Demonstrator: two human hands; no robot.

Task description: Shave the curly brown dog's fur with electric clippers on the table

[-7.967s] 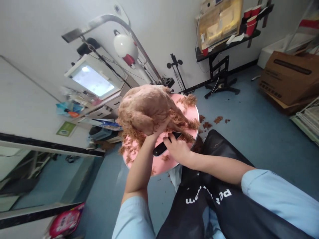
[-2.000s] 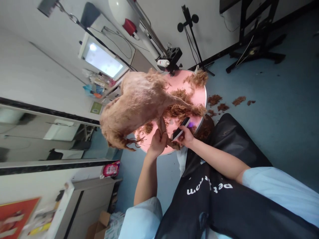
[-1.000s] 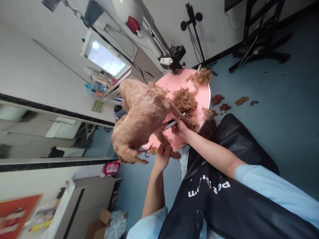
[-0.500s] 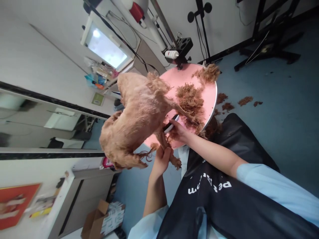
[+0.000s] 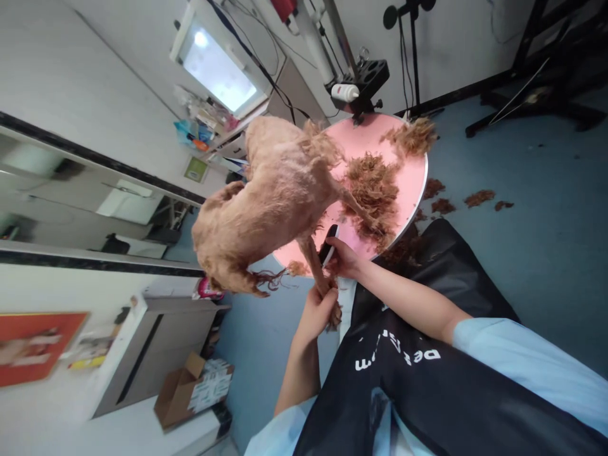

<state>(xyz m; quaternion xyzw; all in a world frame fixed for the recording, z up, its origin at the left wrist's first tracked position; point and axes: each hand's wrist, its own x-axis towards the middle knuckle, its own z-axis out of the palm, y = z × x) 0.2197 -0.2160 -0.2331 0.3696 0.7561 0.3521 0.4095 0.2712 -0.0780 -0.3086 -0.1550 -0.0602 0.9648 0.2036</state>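
Note:
A closely shorn tan dog (image 5: 275,196) stands on a round pink grooming table (image 5: 408,183), its head toward the left. My left hand (image 5: 318,311) is closed around the lower part of the dog's front leg (image 5: 311,258), and the shaggy paw sticks out below the fingers. In my right hand (image 5: 342,258) is a black and white hair clipper (image 5: 329,246), held alongside that leg. Whether the blade touches the coat I cannot tell. Beside the hind leg lies a big heap of cut brown fur (image 5: 373,190).
At the table's far edge a black tool holder (image 5: 373,79) carries a white bottle (image 5: 345,93) and scissors. Loose fur tufts (image 5: 479,198) lie on the blue floor. A cardboard box (image 5: 178,392) stands by the grey cabinet (image 5: 156,348); a black apron (image 5: 427,392) covers my lap.
My left hand has shifted slightly right with the dog's leg, which now hangs straighter. The clipper has turned more upright and moved a little along the leg. The camera view has shifted too.

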